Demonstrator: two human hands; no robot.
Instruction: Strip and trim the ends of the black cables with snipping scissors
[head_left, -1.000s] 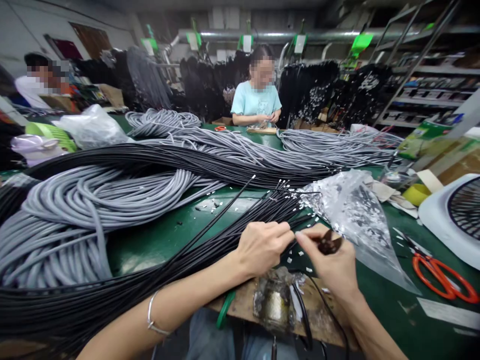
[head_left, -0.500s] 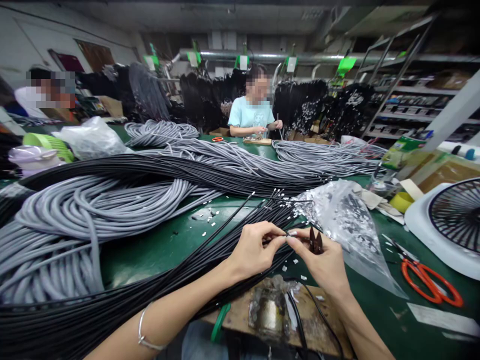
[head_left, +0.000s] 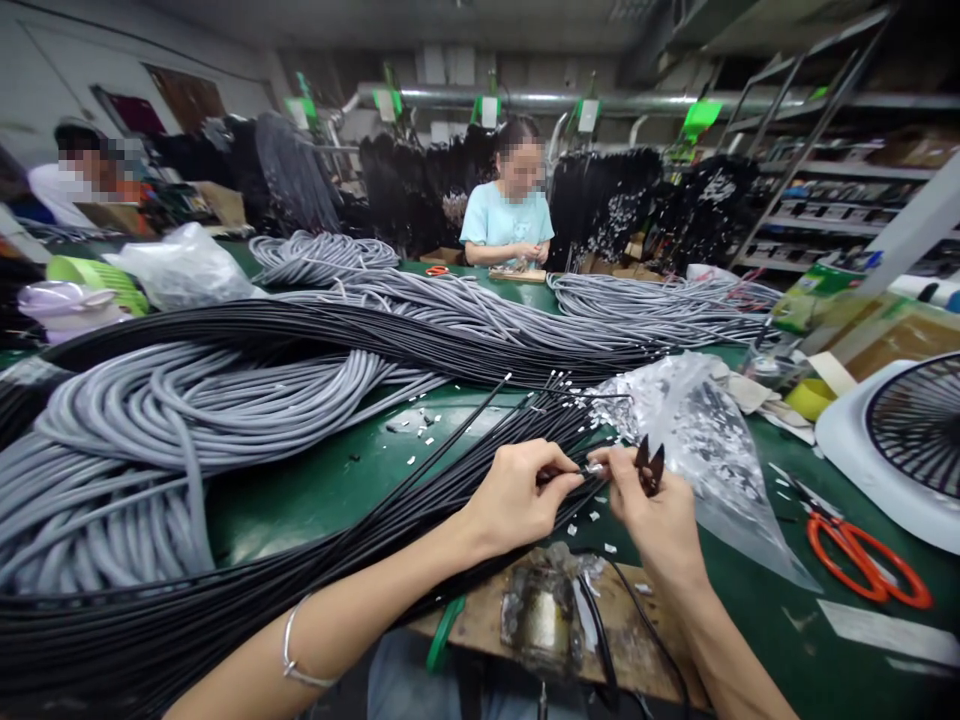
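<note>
My left hand (head_left: 521, 495) is closed in a pinch on the end of a thin black cable (head_left: 564, 473) from the long black cable bundle (head_left: 315, 540) lying across the green table (head_left: 300, 490). My right hand (head_left: 654, 510) faces it, fingertips pinched at the same cable end, with small dark snips (head_left: 649, 464) held in the same hand, blades pointing up. Small white cut pieces (head_left: 592, 520) lie scattered under both hands. A small metal fixture (head_left: 540, 610) on a wooden board (head_left: 637, 650) sits just below my hands.
Grey cable coils (head_left: 150, 430) fill the left. A clear plastic bag (head_left: 705, 450) of small white parts lies right, then orange scissors (head_left: 862, 555) and a white fan (head_left: 900, 440). A person in a light blue shirt (head_left: 506, 215) works across the table; another person (head_left: 67, 180) sits far left.
Both hands stayed together at the cable end, shifting slightly right. The snips in my right hand turned from lying sideways to pointing upward.
</note>
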